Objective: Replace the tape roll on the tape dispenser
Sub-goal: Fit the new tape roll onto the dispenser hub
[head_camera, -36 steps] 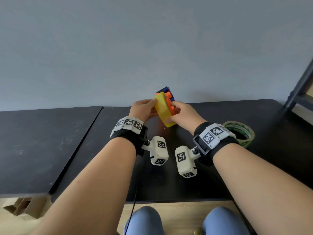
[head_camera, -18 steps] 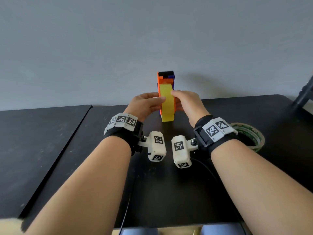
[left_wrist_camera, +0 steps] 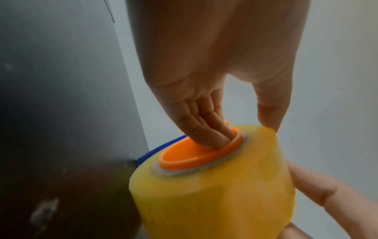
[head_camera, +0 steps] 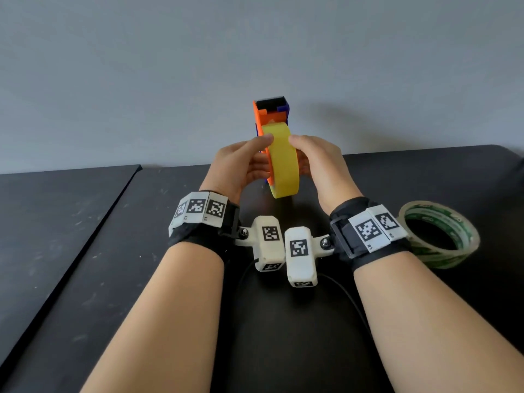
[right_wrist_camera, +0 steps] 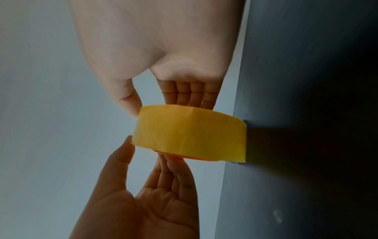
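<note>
At the frame's centre, the yellow tape roll [head_camera: 282,163] sits on the orange dispenser [head_camera: 262,120], standing on the black counter [head_camera: 85,251]. The left hand [head_camera: 241,165] and right hand [head_camera: 317,163] pinch it, fingers [left_wrist_camera: 206,127] pressed together in the hub. A green roll [head_camera: 439,234] lies at right.

- Our left hand [head_camera: 241,165] grips from the left, thumb on top, fingers extended.
- Our right hand [head_camera: 320,163] mirrors it opposite; both forearms reach forward.

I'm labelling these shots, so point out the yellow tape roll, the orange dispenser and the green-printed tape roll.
yellow tape roll [head_camera: 282,163], head view, outer band.
orange dispenser [head_camera: 262,117], head view, side plate.
green-printed tape roll [head_camera: 442,252], head view, near rim.
</note>
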Demonstrator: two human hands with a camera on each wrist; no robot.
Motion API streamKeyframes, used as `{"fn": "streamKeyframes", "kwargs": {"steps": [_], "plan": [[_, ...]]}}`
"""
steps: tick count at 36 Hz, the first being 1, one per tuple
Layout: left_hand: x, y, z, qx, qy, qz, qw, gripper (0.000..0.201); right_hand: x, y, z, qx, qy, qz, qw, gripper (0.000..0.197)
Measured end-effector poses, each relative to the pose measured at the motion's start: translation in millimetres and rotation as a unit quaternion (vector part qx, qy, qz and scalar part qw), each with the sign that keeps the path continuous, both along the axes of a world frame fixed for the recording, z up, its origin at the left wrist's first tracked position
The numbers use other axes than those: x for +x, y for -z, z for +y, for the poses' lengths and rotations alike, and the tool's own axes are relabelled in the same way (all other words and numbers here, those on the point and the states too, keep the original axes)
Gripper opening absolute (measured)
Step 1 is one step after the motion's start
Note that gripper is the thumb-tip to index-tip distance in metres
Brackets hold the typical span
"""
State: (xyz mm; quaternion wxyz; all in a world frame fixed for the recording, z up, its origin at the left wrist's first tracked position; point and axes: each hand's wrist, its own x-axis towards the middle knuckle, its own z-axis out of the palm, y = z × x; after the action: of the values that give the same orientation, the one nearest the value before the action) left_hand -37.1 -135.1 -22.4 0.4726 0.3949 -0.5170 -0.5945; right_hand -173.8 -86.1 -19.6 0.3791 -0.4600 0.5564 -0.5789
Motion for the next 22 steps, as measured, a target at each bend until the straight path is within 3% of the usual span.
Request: {"fn": "streamKeyframes", "kwargs": {"steps": [4,10,16,19,22], "plan": [[-0.9,3.1,-2.5,-0.023,-0.015,-0.011,1.0,0.023,0.0,1.2,-3.9,-0.01,0.008,0.006,1.0,0.036],[-1.9,4.2,-5.9,-0.039,-0.023,-0.013,0.999,0.025,1.7,-1.0,-5.2,-0.007,0.005,0.01,1.0,0.018],[-0.2,4.8,-2.8,-0.045,0.0,-0.016,0.999,0.025,5.6,-2.4,-3.7,-0.011,0.012,0.021,1.0,0.014],[-0.8,4.0,1.4,-0.047,0.041,-0.019,0.998,0.012,5.1,-2.1,-2.8,-0.009,0.013,0.013,1.0,0.013],[-0.3,4.7,2.6,-0.064,0.05,-0.03,0.996,0.017,3.9,-1.9,-1.8,-0.002,0.011,0.013,1.0,0.014]]}}
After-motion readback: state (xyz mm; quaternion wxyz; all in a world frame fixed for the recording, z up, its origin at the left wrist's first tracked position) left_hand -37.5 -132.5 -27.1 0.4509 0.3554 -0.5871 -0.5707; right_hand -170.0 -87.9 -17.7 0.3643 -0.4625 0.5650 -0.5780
